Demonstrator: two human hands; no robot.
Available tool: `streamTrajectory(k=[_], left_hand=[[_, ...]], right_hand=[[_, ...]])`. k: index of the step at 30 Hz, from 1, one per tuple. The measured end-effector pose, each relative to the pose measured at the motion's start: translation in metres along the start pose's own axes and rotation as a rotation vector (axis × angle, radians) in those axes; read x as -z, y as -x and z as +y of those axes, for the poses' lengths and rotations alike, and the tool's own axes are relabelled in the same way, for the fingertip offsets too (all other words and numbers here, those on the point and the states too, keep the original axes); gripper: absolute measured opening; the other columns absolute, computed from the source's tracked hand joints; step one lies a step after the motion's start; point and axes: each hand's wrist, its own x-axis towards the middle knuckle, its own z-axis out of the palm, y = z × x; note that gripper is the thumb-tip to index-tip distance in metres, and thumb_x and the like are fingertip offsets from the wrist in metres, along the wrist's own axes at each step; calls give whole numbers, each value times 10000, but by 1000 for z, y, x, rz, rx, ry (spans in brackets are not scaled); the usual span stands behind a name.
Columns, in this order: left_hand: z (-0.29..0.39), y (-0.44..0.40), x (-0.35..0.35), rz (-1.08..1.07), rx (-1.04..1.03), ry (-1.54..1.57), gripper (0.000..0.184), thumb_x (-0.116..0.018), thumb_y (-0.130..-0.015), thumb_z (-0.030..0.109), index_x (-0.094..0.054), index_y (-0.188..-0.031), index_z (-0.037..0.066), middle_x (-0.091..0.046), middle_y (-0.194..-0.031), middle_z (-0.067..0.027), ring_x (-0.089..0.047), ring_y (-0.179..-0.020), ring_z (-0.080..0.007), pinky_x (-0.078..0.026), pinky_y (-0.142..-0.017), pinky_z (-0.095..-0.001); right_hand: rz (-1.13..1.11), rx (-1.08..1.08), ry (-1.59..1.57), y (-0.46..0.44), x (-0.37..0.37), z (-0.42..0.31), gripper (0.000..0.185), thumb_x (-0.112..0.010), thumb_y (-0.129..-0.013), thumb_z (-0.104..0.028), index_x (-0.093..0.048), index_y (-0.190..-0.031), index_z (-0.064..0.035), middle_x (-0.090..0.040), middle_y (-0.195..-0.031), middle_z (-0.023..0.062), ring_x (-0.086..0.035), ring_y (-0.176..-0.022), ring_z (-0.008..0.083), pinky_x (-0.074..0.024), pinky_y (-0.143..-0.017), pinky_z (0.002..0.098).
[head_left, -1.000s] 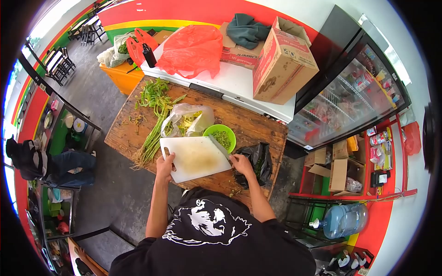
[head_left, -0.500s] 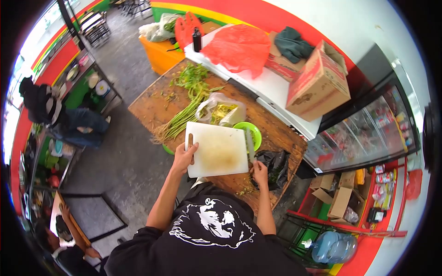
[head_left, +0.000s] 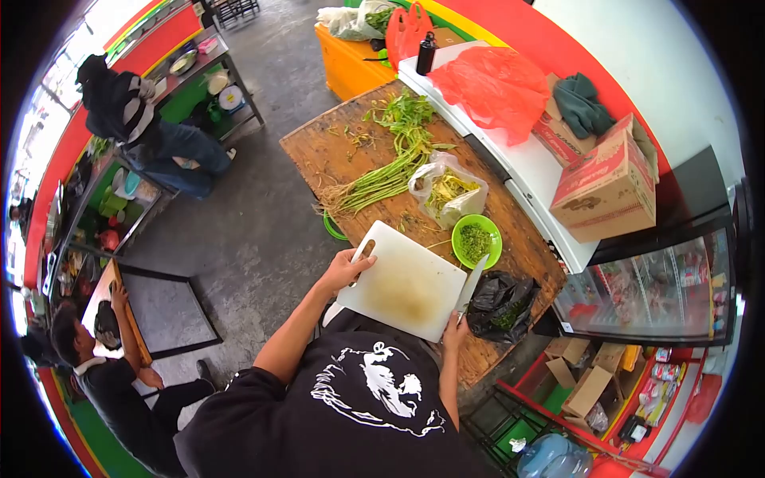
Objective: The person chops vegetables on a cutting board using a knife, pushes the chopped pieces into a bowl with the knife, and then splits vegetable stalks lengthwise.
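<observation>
My left hand (head_left: pixel 348 268) is closed around the handle end of a white cutting board (head_left: pixel 422 275), which has a brownish stain on its surface. The board is held over the near edge of the wooden table, close to my shirt. My right hand (head_left: pixel 454 330) grips a kitchen knife (head_left: pixel 473 284), blade pointing away from me, alongside the board's right edge. Beyond the blade, a green bowl (head_left: pixel 497 248) holds chopped greens (head_left: pixel 476 240). A black plastic bag (head_left: pixel 504 299) with some greens lies to the right of the knife.
On the wooden table (head_left: pixel 319 151) lie long green stalks with roots (head_left: pixel 374 187) and a clear bag of yellowish leaves (head_left: pixel 450 195). A white freezer (head_left: pixel 526 187) borders the far side, carrying a carton (head_left: pixel 610 187). Two people (head_left: pixel 171 143) are at the left, one seated.
The view has swung left. The board has turned clockwise and come nearer to me, leaving the green bowl uncovered. The knife now slants to the right.
</observation>
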Motion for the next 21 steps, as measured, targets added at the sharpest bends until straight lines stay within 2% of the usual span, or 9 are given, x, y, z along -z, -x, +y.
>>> streamTrajectory(k=[1, 2, 5, 12, 14, 17, 18, 19, 21], left_hand=[[-2, -5, -1, 17, 24, 11, 282, -730, -877, 322, -634, -835, 60, -537, -640, 37, -465, -535, -46, -364, -488, -214], [-6, -12, 0, -4, 28, -4, 282, -730, -877, 322, -634, -835, 60, -537, -640, 37, -465, -535, -46, -364, -488, -214], [-32, -41, 10, -7, 44, 11, 289, -738, -866, 332, -659, -874, 55, -553, -649, 32, -479, -534, -50, -380, -485, -218], [-62, -105, 31, -114, 152, -202, 286, -722, -880, 320, -628, -904, 50, -530, -678, 28, -478, -569, -63, -396, -505, -231], [-85, -125, 34, 26, -121, -400, 341, -685, -910, 286, -566, -1075, 13, -555, -791, 3, -524, -699, -78, -444, -598, -243], [-88, -138, 33, -117, -205, -271, 457, -658, -926, 258, -463, -1232, -20, -552, -948, -40, -545, -807, -100, -477, -706, -274], [-89, -143, 37, -186, -214, -313, 546, -658, -917, 231, -407, -1323, -34, -549, -1040, -107, -588, -871, -175, -499, -779, -323], [-93, -147, 41, -198, -195, -317, 546, -658, -917, 231, -407, -1323, -34, -549, -1040, -107, -588, -871, -175, -499, -779, -323], [-98, -153, 47, -212, -362, -620, 624, -675, -889, 215, -378, -1377, -37, -540, -1139, -217, -598, -1004, -305, -490, -870, -400]], right_hand=[[114, 181, 115, 4, -5, 4, 335, -594, -970, -369, -523, -787, -98, -426, -551, -35, -408, -406, 77, -336, -371, 259], [86, -32, 33, 11, -6, 8, 280, -599, -967, -346, -529, -833, -111, -429, -564, -44, -397, -414, 67, -335, -376, 246], [158, -366, -156, 37, -21, -30, 239, -598, -967, -322, -525, -894, -107, -434, -574, -46, -396, -422, 57, -337, -375, 234], [345, -330, -89, 71, -54, -34, 227, -580, -979, -296, -540, -929, -78, -456, -594, -37, -428, -441, 55, -361, -374, 229], [407, -361, -89, 84, -76, -33, 224, -578, -980, -290, -538, -924, -77, -468, -605, -34, -437, -448, 57, -365, -378, 230], [317, -435, -186, 103, -110, -53, 207, -579, -982, -291, -556, -957, -86, -528, -689, -18, -492, -530, 69, -402, -416, 244], [325, -457, -190, 106, -124, -51, 215, -578, -982, -301, -568, -1009, -88, -548, -735, -9, -524, -575, 77, -417, -435, 243], [332, -479, -194, 110, -139, -49, 235, -578, -982, -311, -579, -1060, -89, -567, -782, -1, -557, -621, 85, -433, -454, 242], [304, -493, -200, 116, -163, -52, 260, -573, -984, -318, -578, -1106, -89, -578, -827, 5, -582, -666, 94, -445, -476, 240]])
